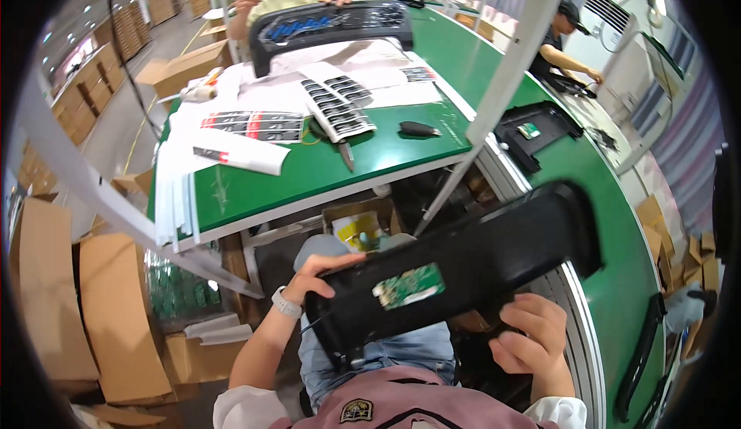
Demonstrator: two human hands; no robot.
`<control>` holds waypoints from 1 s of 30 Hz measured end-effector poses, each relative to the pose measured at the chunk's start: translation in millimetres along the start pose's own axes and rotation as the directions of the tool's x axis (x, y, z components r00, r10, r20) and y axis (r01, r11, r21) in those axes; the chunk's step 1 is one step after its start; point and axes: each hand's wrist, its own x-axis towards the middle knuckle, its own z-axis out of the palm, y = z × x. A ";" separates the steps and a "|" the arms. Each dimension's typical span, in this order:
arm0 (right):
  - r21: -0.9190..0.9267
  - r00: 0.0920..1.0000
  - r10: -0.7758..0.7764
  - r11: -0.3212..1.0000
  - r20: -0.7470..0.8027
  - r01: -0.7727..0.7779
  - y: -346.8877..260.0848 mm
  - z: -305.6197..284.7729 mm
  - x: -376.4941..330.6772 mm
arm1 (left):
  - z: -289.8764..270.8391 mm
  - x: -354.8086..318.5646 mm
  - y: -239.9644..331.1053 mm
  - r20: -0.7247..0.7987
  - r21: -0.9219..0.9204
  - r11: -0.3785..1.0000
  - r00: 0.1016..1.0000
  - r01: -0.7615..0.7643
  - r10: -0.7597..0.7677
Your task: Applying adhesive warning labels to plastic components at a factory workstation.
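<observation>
A long black plastic housing (502,248) is tilted above my lap, its hollow side showing. A small green circuit board (421,284) sits inside it. My left hand (320,278), with a pale watch on the wrist, grips the housing's left end, thumb on the inner face and fingers at the upper edge. Just below the housing's lower right edge is my right hand (532,336), its fingers curled in. Whether anything small is between those fingers is hidden, and I see no clear contact with the housing.
Ahead, a green table (401,159) holds label sheets (336,109), a knife (345,153) and a dark handheld tool (419,129). A person across it handles another black housing (332,32). A conveyor rail runs right, beside a black tray (540,132). Cardboard boxes (116,313) stand left.
</observation>
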 end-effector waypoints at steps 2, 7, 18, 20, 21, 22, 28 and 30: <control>0.162 0.999 -0.011 0.987 0.051 0.002 15.8 29.6 24.5 | -14.9 -38.6 -27.9 -0.031 0.003 0.997 0.997 0.074 -0.074; 0.379 0.958 0.101 0.903 0.269 -0.201 51.9 150.0 98.3 | -12.1 -84.3 -77.2 -0.211 -0.136 0.921 0.898 0.364 -0.386; 0.141 0.961 0.156 0.971 0.226 -0.191 75.2 385.1 203.1 | -0.9 -64.1 44.4 -0.463 0.698 0.696 0.848 0.171 0.256; 0.203 0.974 0.151 0.962 0.169 -0.184 64.8 383.7 197.4 | -1.8 -65.8 60.6 -0.636 0.571 0.812 0.691 0.122 0.344; 0.291 0.975 0.202 0.931 0.097 -0.222 55.5 370.5 194.3 | -3.0 -64.9 64.9 -0.723 0.481 0.873 0.599 0.082 0.343; 0.374 0.964 0.265 0.891 0.030 -0.257 46.7 354.0 188.0 | -4.3 -60.8 71.7 -0.805 0.351 0.936 0.510 -0.002 0.303; 0.439 0.937 0.320 0.829 0.137 -0.347 17.0 286.5 120.4 | -26.4 0.1 99.6 -0.903 0.335 0.901 0.180 -0.277 0.391; 0.407 0.952 0.239 0.863 0.192 -0.298 12.5 268.2 106.5 | -29.5 12.8 94.7 -0.860 0.382 0.864 0.215 -0.329 0.462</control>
